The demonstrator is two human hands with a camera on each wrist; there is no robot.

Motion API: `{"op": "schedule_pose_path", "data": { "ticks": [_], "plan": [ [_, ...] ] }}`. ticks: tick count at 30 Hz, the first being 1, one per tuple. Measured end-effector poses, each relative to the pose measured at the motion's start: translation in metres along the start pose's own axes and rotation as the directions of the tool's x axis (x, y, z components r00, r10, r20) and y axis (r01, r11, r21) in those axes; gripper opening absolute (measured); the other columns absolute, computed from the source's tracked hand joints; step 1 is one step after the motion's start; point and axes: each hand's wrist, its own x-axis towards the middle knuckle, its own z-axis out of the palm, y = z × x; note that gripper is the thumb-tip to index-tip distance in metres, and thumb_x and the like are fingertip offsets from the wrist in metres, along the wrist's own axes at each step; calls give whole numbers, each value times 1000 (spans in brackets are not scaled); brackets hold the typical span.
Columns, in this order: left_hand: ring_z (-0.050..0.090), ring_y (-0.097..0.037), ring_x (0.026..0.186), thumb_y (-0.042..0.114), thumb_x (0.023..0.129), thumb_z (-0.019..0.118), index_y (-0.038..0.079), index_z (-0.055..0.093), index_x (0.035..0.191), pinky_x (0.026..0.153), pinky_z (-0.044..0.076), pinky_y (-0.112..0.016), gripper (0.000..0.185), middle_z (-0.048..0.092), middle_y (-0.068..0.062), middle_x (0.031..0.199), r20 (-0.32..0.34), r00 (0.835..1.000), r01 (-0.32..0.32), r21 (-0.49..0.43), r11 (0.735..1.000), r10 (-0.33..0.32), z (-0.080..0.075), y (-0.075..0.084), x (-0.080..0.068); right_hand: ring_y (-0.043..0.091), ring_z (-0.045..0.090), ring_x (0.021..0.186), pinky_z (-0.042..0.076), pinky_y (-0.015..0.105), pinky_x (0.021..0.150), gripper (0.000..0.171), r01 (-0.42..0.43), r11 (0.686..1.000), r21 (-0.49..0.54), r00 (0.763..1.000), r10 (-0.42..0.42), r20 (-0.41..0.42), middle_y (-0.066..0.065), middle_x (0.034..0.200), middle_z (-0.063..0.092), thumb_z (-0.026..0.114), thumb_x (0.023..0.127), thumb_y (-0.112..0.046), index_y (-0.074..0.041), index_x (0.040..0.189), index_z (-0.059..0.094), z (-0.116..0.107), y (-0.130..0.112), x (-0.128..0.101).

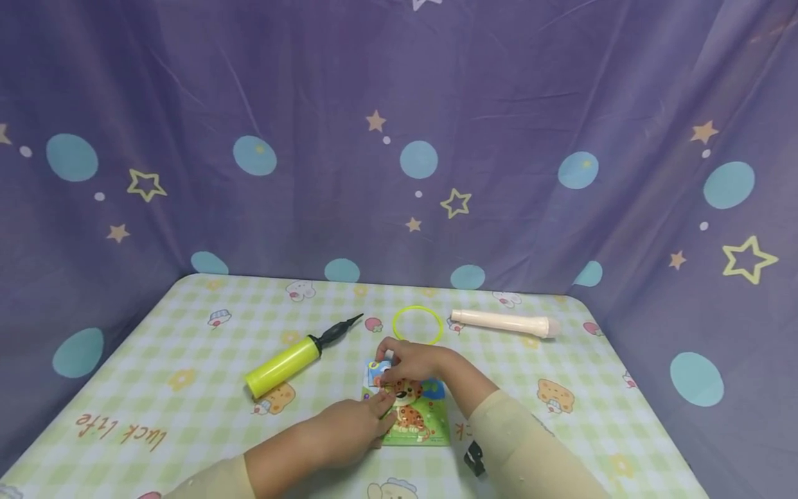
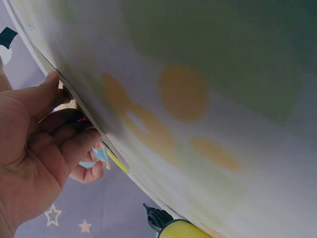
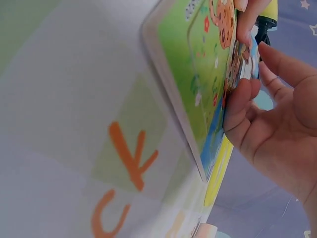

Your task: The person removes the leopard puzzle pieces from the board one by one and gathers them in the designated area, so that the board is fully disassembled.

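A flat puzzle board (image 1: pixel 430 433) with a spotted leopard cub on green lies on the table. My right hand (image 1: pixel 414 362) is over its far left part and pinches a small light blue puzzle piece (image 1: pixel 376 373) between thumb and fingertips. In the right wrist view, the piece (image 3: pixel 254 57) tilts up from the board (image 3: pixel 173 54). My left hand (image 1: pixel 349 430) rests at the board's left side, its fingertips on the picture. The left wrist view shows this hand (image 2: pixel 54 134) right along the board's thin edge.
A yellow hand pump (image 1: pixel 285 366) with a black nozzle lies to the left. Beyond the board is a yellow ring (image 1: pixel 394 326), with a pale microphone-shaped stick (image 1: pixel 505 321) to its right. A small black object (image 1: pixel 474 457) sits by my right sleeve. A purple curtain (image 1: pixel 337 83) hangs behind the table.
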Motion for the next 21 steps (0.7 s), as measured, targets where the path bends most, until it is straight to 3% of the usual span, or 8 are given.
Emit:
{"op": "schedule_pose_path", "data": {
  "ticks": [4,11,17,21],
  "plan": [
    [43,-21,139,37,98,57,20,52,143,95,54,-32,49,41,-7,155,-8,1000,-12,15,1000,12,1,2,1,17,54,72,49,30,60,25,60,998,-36,997,-62,-51,3,102,56,67,93,-25,-23,113,53,4,4,0],
    [40,-21,142,37,99,54,20,49,146,96,53,-31,50,38,-6,156,19,1000,-3,11,1000,3,2,2,0,13,61,69,52,28,61,13,127,985,-121,968,-149,-202,-5,89,63,63,97,-28,-24,107,56,13,9,-4],
    [35,-21,145,36,100,53,19,46,148,102,50,-31,51,35,-4,158,48,999,15,-20,1000,-14,-2,2,1,24,67,71,58,37,62,16,177,984,-16,939,-174,-295,2,89,64,57,100,-20,-17,116,59,-5,9,-17],
    [34,-21,145,36,100,53,19,45,148,105,47,-33,52,34,-5,159,57,998,25,-48,999,-23,-3,3,0,27,66,75,60,45,67,19,172,982,84,943,-140,-303,10,91,62,56,101,-20,-12,118,62,-27,17,-31]
  ]
}}
